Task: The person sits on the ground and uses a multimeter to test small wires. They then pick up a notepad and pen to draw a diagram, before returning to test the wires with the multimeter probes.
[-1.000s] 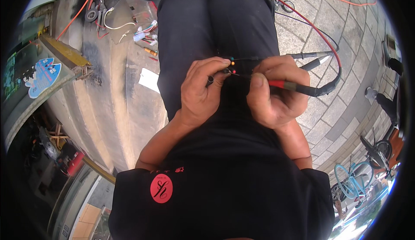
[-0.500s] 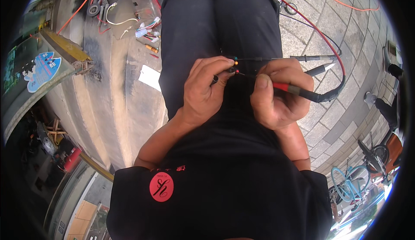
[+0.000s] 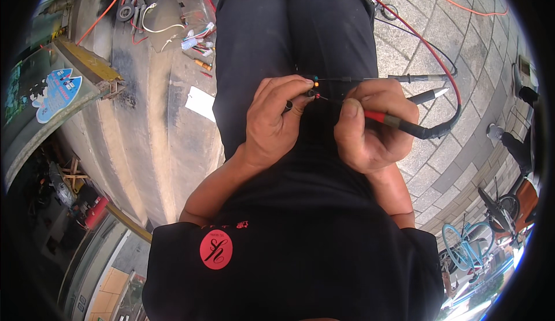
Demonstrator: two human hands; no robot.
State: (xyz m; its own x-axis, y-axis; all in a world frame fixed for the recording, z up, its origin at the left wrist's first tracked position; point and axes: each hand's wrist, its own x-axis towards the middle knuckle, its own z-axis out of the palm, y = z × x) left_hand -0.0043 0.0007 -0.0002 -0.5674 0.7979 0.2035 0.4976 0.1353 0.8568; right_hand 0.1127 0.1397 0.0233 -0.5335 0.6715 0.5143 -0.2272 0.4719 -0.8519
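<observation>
Over my lap, my left hand [image 3: 270, 113] pinches a small dark connector [image 3: 316, 83] with green, yellow and red spots at its end. A dark tube-like end [image 3: 288, 106] pokes out between its fingers. My right hand [image 3: 378, 127] is closed around a red test probe [image 3: 377, 116], whose thin metal tip reaches the connector by the red spot. The same hand also steadies a black test probe [image 3: 417, 79], its tip pointing at the green and yellow spots. Whether the tips touch metal inside is too small to tell. A dark stick with a white pointed end [image 3: 429, 95] sticks out behind my right fingers.
On the worn surface to the left lie pliers [image 3: 137, 10], a clear plastic bag [image 3: 172, 17], several wired connectors [image 3: 199, 41] and a white card [image 3: 200, 104]. A red cable [image 3: 430, 46] loops from the red probe over the paving. A blue bicycle [image 3: 467, 247] stands at lower right.
My right hand and the dark stick have shifted very slightly. Both hands keep their hold, and the probe tips stay at the connector.
</observation>
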